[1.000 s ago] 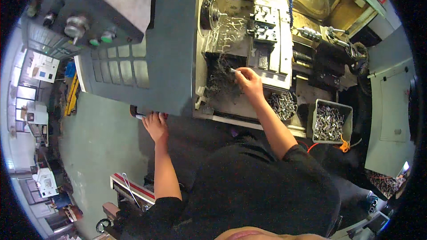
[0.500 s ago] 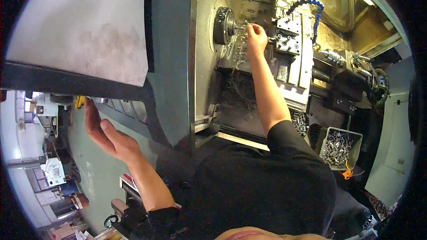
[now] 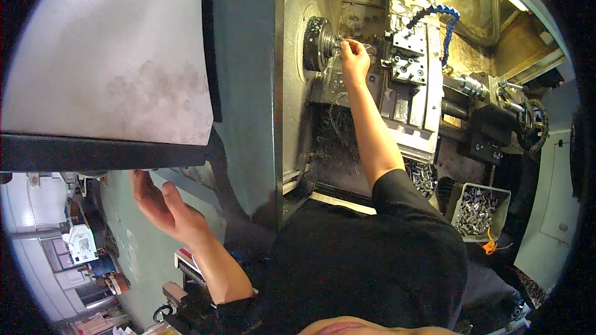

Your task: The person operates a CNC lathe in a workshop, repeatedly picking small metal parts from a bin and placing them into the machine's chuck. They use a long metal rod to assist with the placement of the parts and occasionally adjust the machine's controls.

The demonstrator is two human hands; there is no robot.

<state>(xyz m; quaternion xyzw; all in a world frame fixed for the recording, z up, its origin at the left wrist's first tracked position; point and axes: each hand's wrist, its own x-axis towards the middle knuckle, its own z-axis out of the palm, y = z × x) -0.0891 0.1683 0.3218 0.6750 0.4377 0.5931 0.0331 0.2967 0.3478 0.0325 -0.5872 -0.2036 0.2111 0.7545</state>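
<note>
My right hand is pinched at the lathe chuck, its fingertips on a small metal part at the chuck's centre. How far that part sits inside the chuck is hidden. Just right of the hand stands the tool post with its clamped blocks. My left hand is open at the left, thumb apart and fingers stretched upward under the lower edge of the pale machine panel. The panel covers its fingertips, so whether they touch anything cannot be seen.
A blue segmented coolant hose arches over the tool post. The tailstock is farther right. A grey bin full of small metal parts stands at the lower right, with an orange item at its front. More metal parts lie beside my right sleeve.
My right hand has moved slightly left, closer to the chuck. The view has shifted, so the machine and panel sit lower. My left fingertips have gone behind the panel edge.
</note>
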